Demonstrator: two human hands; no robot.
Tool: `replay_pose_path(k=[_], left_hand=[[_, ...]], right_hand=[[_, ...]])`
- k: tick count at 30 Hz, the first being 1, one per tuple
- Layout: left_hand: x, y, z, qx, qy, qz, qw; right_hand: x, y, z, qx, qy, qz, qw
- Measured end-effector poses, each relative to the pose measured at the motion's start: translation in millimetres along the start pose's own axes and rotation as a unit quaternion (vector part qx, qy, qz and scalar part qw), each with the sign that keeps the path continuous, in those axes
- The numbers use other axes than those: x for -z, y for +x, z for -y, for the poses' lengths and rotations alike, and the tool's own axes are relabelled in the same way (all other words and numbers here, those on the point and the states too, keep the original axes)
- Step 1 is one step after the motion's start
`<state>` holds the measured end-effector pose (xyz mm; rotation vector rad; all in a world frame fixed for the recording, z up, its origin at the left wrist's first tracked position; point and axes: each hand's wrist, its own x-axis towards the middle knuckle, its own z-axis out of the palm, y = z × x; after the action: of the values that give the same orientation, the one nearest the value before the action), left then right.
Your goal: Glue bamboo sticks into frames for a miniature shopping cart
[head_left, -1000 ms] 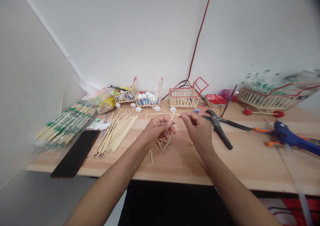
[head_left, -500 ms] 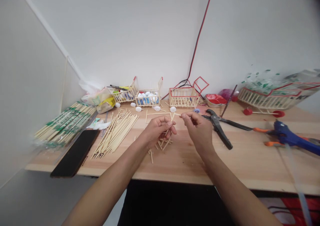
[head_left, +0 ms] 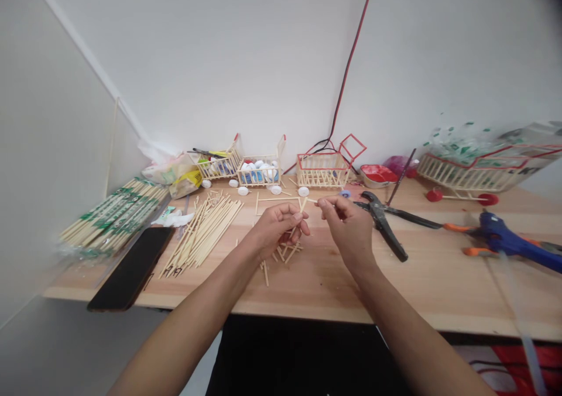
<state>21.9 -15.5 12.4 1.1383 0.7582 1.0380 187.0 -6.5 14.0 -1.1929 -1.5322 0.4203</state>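
My left hand [head_left: 276, 227] is curled shut on a short wooden stick [head_left: 302, 205] that pokes up between its fingers. My right hand [head_left: 349, 227] is closed in a pinch just right of it, fingertips close to the stick's top; what it pinches is too small to make out. Both hover over a small heap of cut stick pieces [head_left: 285, 252] on the wooden table [head_left: 333, 285].
A pile of long chopsticks [head_left: 202, 235] lies left, wrapped chopstick packs [head_left: 115, 217] and a black phone [head_left: 132, 270] farther left. Black pliers [head_left: 386, 225] and a blue glue gun [head_left: 509, 241] lie right. Several stick-built carts [head_left: 322, 171] line the wall.
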Motion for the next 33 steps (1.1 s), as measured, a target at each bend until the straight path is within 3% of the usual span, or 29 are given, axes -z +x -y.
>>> replay_pose_path(k=[33], left_hand=[[0.1, 0.3, 0.7, 0.0, -0.002, 0.004, 1.0]], right_hand=[[0.2, 0.7, 1.4, -0.004, 0.005, -0.001, 1.0]])
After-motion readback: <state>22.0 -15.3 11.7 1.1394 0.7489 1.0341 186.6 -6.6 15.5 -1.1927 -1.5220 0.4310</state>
